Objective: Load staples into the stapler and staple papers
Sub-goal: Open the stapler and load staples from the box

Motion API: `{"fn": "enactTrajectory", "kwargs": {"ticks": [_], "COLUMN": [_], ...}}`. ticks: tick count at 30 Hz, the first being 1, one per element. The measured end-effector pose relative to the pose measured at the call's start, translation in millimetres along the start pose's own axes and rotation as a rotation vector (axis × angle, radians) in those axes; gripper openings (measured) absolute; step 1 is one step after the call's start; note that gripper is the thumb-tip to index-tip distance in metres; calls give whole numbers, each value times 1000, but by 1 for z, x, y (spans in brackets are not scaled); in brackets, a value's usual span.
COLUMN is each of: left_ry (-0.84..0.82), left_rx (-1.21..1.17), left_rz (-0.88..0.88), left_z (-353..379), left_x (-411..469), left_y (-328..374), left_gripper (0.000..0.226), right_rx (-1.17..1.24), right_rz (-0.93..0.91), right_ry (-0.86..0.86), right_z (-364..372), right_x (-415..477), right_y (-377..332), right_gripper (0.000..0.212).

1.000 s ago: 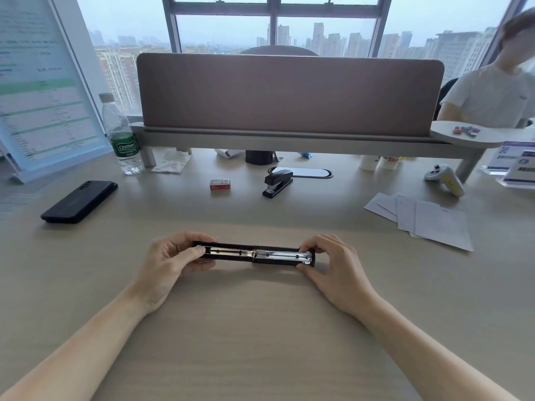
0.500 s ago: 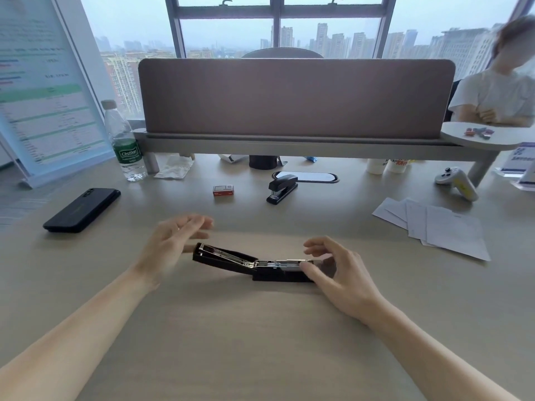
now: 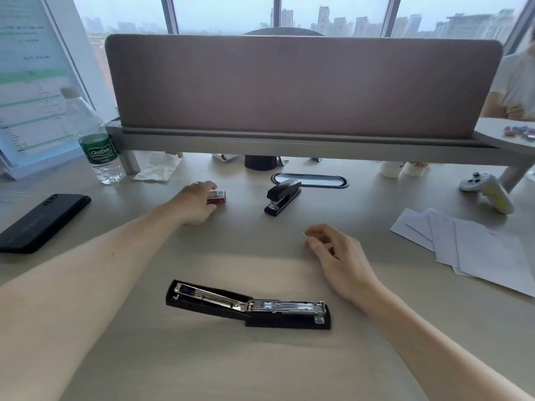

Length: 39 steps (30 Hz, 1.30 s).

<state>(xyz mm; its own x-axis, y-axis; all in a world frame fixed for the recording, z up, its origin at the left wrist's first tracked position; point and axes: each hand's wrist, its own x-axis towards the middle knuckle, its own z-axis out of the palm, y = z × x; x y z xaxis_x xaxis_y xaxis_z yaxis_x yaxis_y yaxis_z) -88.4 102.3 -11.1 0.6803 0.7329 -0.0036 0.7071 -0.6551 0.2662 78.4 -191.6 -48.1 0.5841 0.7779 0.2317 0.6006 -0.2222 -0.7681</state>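
A black stapler [image 3: 249,306] lies folded open on the desk in front of me, its metal staple channel facing up, and neither hand touches it. My left hand [image 3: 195,205] is stretched forward to the small red and white staple box [image 3: 217,196], with fingers over its top and thumb below its left end. My right hand [image 3: 338,253] hovers beyond the stapler's right end, fingers loosely curled and holding nothing. A loose spread of white papers [image 3: 477,250] lies to the right.
A second, closed black stapler [image 3: 282,196] stands right of the staple box. A dark phone [image 3: 40,221] and a water bottle [image 3: 97,140] are at the left, a white game controller [image 3: 489,189] at the far right. A raised divider shelf [image 3: 289,146] closes off the back.
Both hands let go of the open stapler, which now lies alone. My left hand reached forward to the staple box; my right hand lifted off and drew up to the right.
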Motion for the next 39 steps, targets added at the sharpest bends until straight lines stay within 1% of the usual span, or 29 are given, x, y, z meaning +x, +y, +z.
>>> {"fn": "enactTrajectory", "kwargs": {"ticks": [3,5,7,9,11,13,17,23,27,30,31,33,35,36,39], "left_ry": [77,95,121,72,-29,-101,-169,-131,-132,-146,-161,-188,-182,-168,-140], "left_rx": [-3,-52,-180,-262,-239,-179,-120,-165,-159,-171,-189,-224,-231,-229,-260], "left_rz": [31,105,197,310,388,416,423,411,451,456,445,417,408,409,392], "left_z": [-4,-11,-21,-28,-25,-13,12,23,26,25,23,20,17,16,14], "left_x": [-5,-17,-39,-64,-85,-99,-115,-119,-119,-118,-117,-117,-116,-116,-117], "left_y": [-2,6,29,59,87,107,125,129,133,130,128,121,117,116,114], "left_gripper": [27,22,23,24,26,29,32,31,34,41,46,54,48,44,42], "right_rx": [51,94,138,170,202,218,212,159,180,122,59,-72,-129,-144,-173], "right_rz": [64,78,73,59,37,27,49,86,109,79,55,-14,-75,-93,-115], "right_ry": [41,53,71,83,89,82,38,32,30,27,28,-11,-90,-111,-100], "right_z": [-1,-3,-3,-3,-4,-6,-12,-12,-14,-14,-14,-14,-13,-12,-11], "right_x": [10,12,10,7,1,-11,-43,-54,-53,-50,-49,-45,-41,-40,-38], "right_y": [2,2,1,-3,-8,-12,-14,-15,-15,-10,-7,-4,-3,-3,-1], "right_gripper": [14,13,14,18,21,24,27,28,28,25,25,31,36,35,28]}}
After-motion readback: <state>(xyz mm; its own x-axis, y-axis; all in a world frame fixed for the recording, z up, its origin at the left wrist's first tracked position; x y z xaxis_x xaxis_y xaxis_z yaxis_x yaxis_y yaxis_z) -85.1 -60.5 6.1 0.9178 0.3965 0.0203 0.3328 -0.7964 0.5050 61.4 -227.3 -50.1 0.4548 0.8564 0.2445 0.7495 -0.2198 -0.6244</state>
